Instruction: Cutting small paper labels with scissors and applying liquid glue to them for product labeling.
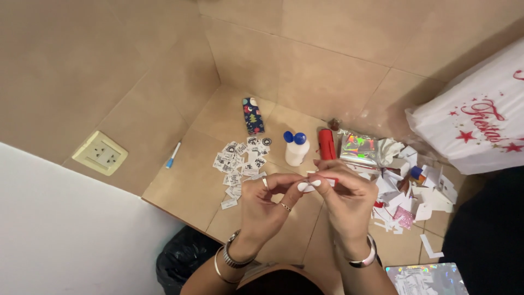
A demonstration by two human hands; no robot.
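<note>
- Head view: your left hand [261,203] and right hand [346,199] are close together, fingertips pinched on one small white paper piece [309,186] with a bit of red on it. It sits between your hands, up above the tiled floor [180,180].
- The piece is tiny. If your fingers slip, it could drop and get lost.
- The white glue bottles [296,148] with blue caps stand just behind your hands. A bump could tip them over.
- The pile of small printed stickers [240,164] lies near your left hand. A quick swipe could scatter them.
- The heap of paper scraps [409,194] sits beside your right hand. A dropped piece could hide in there.
</note>
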